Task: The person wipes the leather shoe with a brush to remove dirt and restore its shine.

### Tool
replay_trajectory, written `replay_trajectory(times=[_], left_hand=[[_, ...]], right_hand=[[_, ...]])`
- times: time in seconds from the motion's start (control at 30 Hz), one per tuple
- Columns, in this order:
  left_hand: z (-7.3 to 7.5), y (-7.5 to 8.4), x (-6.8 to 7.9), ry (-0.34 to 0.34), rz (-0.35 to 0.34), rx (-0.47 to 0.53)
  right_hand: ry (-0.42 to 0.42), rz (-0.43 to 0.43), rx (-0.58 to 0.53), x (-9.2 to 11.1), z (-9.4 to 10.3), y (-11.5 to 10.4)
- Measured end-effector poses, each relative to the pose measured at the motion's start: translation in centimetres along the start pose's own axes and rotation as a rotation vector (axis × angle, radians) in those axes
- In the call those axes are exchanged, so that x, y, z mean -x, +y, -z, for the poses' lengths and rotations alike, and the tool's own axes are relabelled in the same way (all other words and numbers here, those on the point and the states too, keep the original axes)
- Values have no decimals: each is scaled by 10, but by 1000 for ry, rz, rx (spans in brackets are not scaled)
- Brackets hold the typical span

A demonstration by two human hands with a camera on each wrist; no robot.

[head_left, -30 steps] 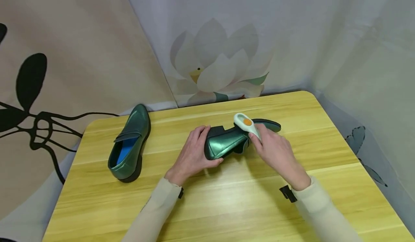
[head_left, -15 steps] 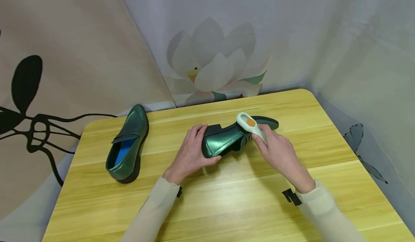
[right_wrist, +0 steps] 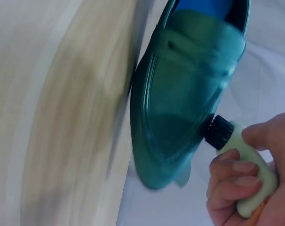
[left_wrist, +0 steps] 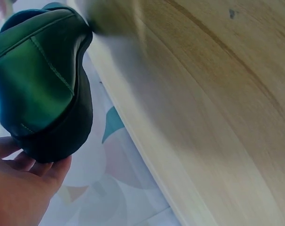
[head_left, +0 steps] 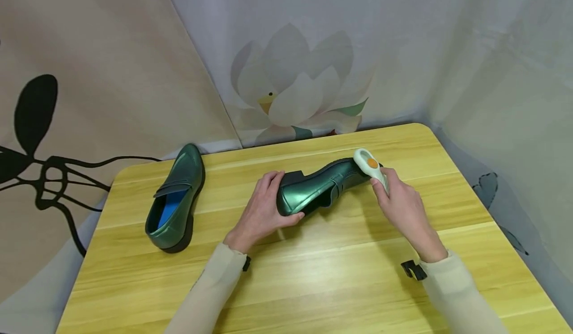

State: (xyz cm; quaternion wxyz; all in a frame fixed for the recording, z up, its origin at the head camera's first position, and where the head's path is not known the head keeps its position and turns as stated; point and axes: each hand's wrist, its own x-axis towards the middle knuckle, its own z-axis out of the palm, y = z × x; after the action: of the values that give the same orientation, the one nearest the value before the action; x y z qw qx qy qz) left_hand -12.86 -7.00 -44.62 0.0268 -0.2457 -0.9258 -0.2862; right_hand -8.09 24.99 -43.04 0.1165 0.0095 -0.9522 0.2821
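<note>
**Green shoe in L hand, brush in R hand**

Person at wood-grain bench, both hands busy. Green shoe is over the bench approx. mid, a bit R of ctr, tipped on its side: sole twd far edge, mouth facing the person, heel L, toe pointing R & slightly away. Shadow under it; can't tell if it touches the wood or is held just clear.

L hand: fingers clamped round the heel end, thumb on the near side.

R hand: fingers curled round the brush handle, thumb on it just behind the bristles. Brush is pale w/ a looped end & orange patch; bristles blk, up against the shoe's side nr the toe.

2nd shoe, same green, upright on its sole at L side of bench, well apart from the hands. Toe twd far edge, blue insole showing, strap across the front.

Sleeves long, cream. Blk clip at R cuff.

Behind bench: pale cloth, creased to the R, w/ big flower print mid & dark leaf print far L.
</note>
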Motion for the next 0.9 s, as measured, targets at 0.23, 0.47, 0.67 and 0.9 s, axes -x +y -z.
replay_trajectory(times=[0.23,0.47,0.67,0.9], left_hand=[[-1,-1,1,2,20,16],[-1,-1,1,-17,44,22],[1,0,-1,-27,64,25],[2,0,-1,-41,75,32]], right_hand=[[4,123,-38,3,-16,-15],[95,1,-2,-3,-12,12],[78,-46,-31,-6,-13,21],[90,39,-51,-5,-19,9]])
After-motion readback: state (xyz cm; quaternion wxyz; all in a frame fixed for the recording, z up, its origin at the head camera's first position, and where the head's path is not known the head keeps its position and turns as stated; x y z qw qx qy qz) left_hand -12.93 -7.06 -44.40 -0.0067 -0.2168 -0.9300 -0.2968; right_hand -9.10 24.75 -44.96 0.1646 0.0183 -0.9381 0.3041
